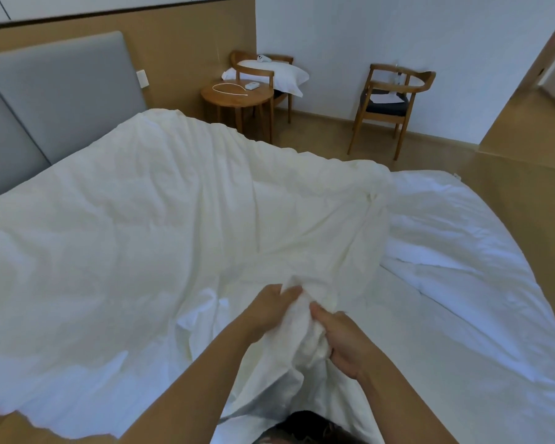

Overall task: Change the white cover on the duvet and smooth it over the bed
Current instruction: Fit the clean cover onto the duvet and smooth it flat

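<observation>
1. Left grip, lower centre of the frame. Thumb and fingers pinch a gathered bunch of cloth.
2. Right grip, just beside the left. Fingers are curled round the same bunch from the right side.
3. Duvet, cream and much creased. It lies across the bed from the two grips up through the centre and left of the frame. The held bunch appears to be one of its corners, and another corner stands raised at centre right.
   - Handling, as judged: soft, limp and light for its bulk. It would sag between any two held points and likely slide inside smooth fabric.
   - Best hold, as judged: corners and edge seams, by the fistful, not the middle of a panel.
4. Whiter cloth, folded in ridges at right of the frame. I cannot tell whether it is the cover or the sheet.
5. Grey headboard, upper left.
6. Round wooden counter, upper centre, carrying a white cable.
7. Chair behind the counter, with a pillow on it.
8. Second chair, upper right, with a dark seat.
</observation>
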Motion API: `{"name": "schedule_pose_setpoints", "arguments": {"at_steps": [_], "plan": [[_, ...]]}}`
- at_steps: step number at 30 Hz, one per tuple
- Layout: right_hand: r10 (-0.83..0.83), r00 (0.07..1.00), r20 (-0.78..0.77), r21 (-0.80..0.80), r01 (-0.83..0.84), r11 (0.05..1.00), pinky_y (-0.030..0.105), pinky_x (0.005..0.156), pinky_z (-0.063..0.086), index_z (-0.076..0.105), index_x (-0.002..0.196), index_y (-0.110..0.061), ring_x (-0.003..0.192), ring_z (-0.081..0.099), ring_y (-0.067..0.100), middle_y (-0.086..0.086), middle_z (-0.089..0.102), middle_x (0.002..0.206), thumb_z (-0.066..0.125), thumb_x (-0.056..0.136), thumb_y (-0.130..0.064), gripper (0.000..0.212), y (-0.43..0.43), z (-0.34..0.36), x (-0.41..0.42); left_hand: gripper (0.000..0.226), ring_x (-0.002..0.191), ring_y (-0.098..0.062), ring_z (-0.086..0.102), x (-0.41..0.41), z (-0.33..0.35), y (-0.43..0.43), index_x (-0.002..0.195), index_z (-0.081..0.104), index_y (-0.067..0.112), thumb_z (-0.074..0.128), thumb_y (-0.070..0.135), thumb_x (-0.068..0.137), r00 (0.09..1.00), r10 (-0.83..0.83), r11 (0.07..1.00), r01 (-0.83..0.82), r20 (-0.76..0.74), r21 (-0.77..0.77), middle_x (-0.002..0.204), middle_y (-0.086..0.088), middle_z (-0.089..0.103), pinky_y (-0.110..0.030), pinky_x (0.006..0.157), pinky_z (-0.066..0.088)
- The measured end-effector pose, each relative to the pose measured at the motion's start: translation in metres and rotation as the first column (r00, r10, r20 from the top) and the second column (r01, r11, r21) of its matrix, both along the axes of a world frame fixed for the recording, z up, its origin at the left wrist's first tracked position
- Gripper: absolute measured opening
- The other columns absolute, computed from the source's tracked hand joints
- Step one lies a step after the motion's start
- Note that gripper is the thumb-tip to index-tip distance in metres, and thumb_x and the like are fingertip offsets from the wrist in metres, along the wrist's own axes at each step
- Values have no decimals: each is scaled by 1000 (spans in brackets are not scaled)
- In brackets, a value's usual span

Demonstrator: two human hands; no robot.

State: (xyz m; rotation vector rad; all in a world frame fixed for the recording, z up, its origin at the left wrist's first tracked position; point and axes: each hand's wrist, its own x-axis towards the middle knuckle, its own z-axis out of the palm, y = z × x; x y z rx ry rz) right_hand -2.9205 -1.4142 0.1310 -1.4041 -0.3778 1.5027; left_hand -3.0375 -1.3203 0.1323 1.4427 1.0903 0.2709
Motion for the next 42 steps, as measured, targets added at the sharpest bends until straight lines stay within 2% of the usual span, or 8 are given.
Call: {"name": "schedule_pose_setpoints", "arguments": {"at_steps": [7,14,22,26,31,34,39,42], "plan": [[426,902,73,33,-429,903,41,90,52,62,115,-3,101,66,30,17,69,108,82,67,-25,56,-7,14,-5,47,52,-10,36,23,22,5,58,28,19,43,41,97,980,15,746,122,-200,655,55,5,37,-27,53,26],[67,998,-4,77,-67,995,43,97,48,74,92,-14,100,68,24,12,72,102,66,69,-45,40,-11,4,10,82,105,-21,60,16,14,-10,109,67,8,39,77,75,953,-292,954,285,-79,-92,115,-8,65,-31,97,43],[234,953,194,-68,-225,972,33,94,50,60,109,-15,106,63,19,1,68,109,66,78,-57,52,-14,3,-1,56,53,-12,42,19,14,9,53,37,17,37,55,94,964,-30,858,161,-265,488,54,3,43,-27,55,30],[474,868,148,-9,-478,878,36,93,52,59,119,-6,104,66,23,9,69,111,83,68,-19,58,-12,11,-6,56,53,-13,41,28,19,17,53,32,18,32,55,95,954,47,726,170,-296,666,52,5,40,-28,54,29],[32,995,-89,87,-24,996,43,98,48,60,118,-7,105,65,26,12,69,111,76,67,-35,61,-4,8,12,65,96,-17,60,17,14,14,99,68,14,37,70,86,996,-78,996,80,-48,42,101,3,65,-26,85,41],[-32,998,-62,13,33,999,37,89,53,62,113,-2,97,69,23,11,72,102,71,76,-34,50,-4,5,19,66,100,-13,65,4,-1,-2,110,69,18,52,72,76,971,-231,957,237,55,-167,109,3,70,-26,90,49],[116,982,149,-43,-110,993,39,97,49,63,113,-13,99,67,19,2,73,102,72,78,-43,47,-9,0,8,38,74,-19,61,10,-2,15,70,57,16,51,46,92,998,27,961,-13,-49,276,74,2,64,-30,69,45],[324,943,75,38,-327,944,37,95,50,60,114,-16,105,66,19,2,70,110,86,59,-43,67,-13,2,-2,42,78,-23,58,13,3,28,77,39,17,36,54,95,877,54,644,334,-477,688,81,-5,61,-30,64,34]]}}
